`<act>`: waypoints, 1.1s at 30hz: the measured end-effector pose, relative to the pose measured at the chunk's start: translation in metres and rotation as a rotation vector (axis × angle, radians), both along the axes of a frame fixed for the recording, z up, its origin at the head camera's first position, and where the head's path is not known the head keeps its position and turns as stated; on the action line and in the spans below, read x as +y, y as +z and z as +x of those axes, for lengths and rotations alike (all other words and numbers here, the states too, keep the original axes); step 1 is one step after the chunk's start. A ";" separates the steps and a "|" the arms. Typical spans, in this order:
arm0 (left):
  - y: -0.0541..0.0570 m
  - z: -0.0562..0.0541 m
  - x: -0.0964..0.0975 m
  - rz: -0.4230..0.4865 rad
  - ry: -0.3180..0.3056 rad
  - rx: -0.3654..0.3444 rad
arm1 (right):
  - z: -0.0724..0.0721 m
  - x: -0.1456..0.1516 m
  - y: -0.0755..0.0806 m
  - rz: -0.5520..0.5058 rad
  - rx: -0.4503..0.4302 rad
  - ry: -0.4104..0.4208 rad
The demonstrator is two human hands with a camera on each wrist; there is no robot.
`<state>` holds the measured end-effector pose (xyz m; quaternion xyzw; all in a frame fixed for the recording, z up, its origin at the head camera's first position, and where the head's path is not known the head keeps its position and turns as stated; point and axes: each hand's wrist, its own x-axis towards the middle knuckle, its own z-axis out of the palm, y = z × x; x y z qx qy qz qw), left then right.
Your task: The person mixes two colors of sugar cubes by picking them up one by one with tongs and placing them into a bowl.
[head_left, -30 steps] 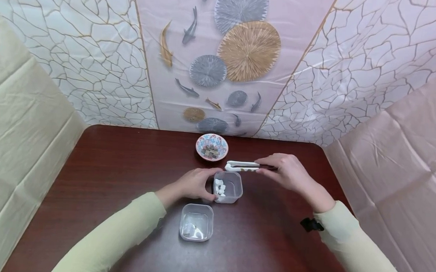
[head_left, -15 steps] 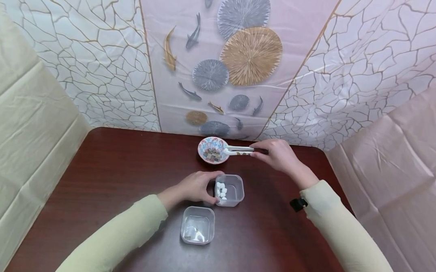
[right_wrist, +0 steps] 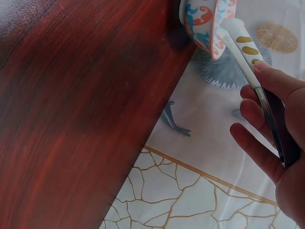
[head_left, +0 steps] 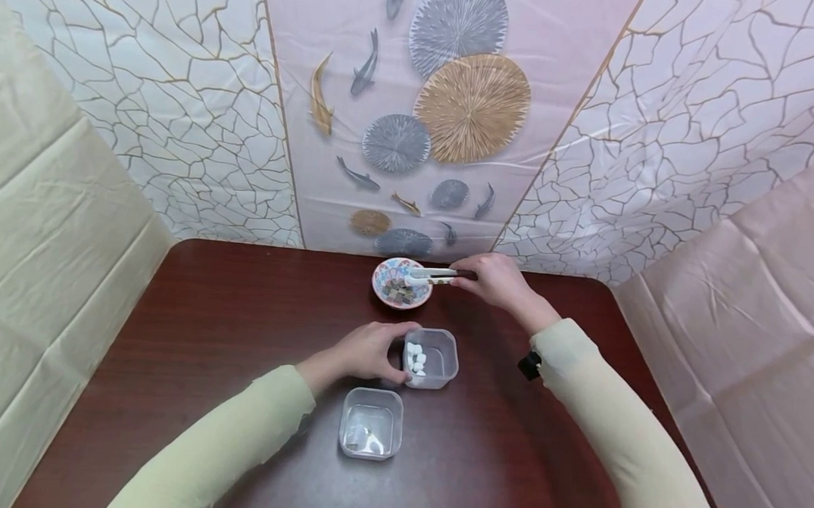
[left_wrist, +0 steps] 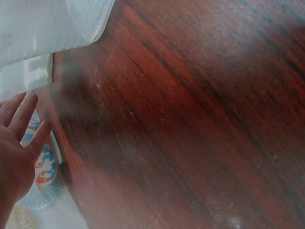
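Note:
My left hand (head_left: pixel 369 349) holds a clear plastic container (head_left: pixel 446 356) by its left side, thumb at the near corner and fingers at the far one. Small white chunks (head_left: pixel 417 358) lie along that container's left side. My right hand (head_left: pixel 497 281) pinches a pair of tongs (right_wrist: pixel 248 50), white with gold spots in front and dark at the handle end. The tongs' tips reach over the right rim of a patterned bowl (head_left: pixel 394 266). Inside the bowl lie several small brown and grey squarish pieces (head_left: pixel 398 291). Whether the tips grip a piece is too small to tell.
A second clear container (head_left: pixel 372 391) stands nearer, with a small pale piece at its bottom. The dark wooden table (head_left: pixel 241 300) ends just behind the bowl, at a cloth backdrop (head_left: pixel 398 144). Cloth walls (head_left: pixel 58 269) rise on both sides.
My right hand has moved the tongs away from above the held container, back and left, to the bowl. My left hand keeps its hold. The head view has shifted slightly.

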<state>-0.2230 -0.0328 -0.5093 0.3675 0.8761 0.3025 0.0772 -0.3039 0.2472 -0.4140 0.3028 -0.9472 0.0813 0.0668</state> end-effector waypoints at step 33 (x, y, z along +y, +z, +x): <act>-0.003 -0.004 0.000 0.028 0.007 -0.034 | 0.109 0.043 0.016 -0.116 0.034 0.198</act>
